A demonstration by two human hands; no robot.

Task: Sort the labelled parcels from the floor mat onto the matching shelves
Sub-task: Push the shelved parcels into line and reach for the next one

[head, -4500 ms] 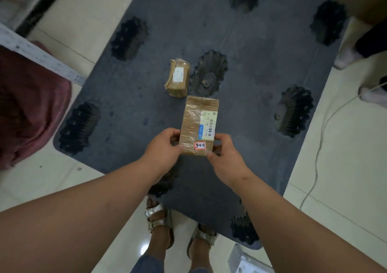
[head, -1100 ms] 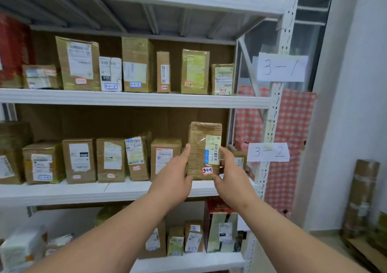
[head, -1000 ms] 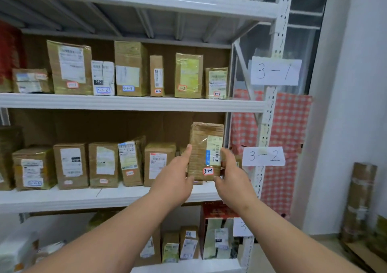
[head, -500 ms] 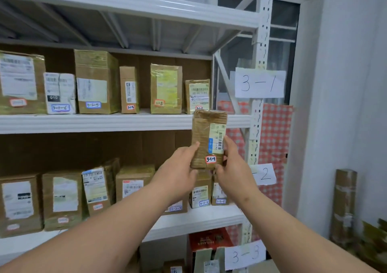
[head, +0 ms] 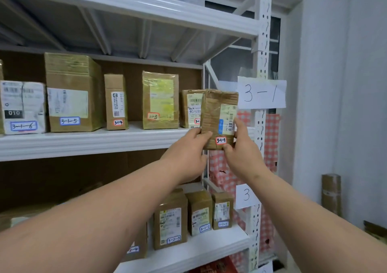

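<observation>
A brown taped parcel (head: 215, 113) with a red-edged tag reading 3-1-1 is held upright in front of the right end of the upper white shelf (head: 88, 140). My left hand (head: 186, 153) grips its lower left edge and my right hand (head: 240, 149) grips its lower right edge. A paper sign reading 3-1 (head: 261, 92) hangs on the white upright just right of the parcel. The parcel partly hides another parcel (head: 190, 109) standing at the shelf's right end.
Several tagged parcels stand in a row on the upper shelf, among them 3-1-5 (head: 73, 92) and 3-1-4 (head: 116, 103). The lower shelf (head: 209, 249) holds parcels tagged 3-2-1 to 3-2-3. A white wall and a cardboard roll (head: 330, 195) are at the right.
I turned from the floor mat to the shelving with the parcel in both hands. Over the last second the parcel rose from the 3-2 shelf level to the right end of the 3-1 shelf.
</observation>
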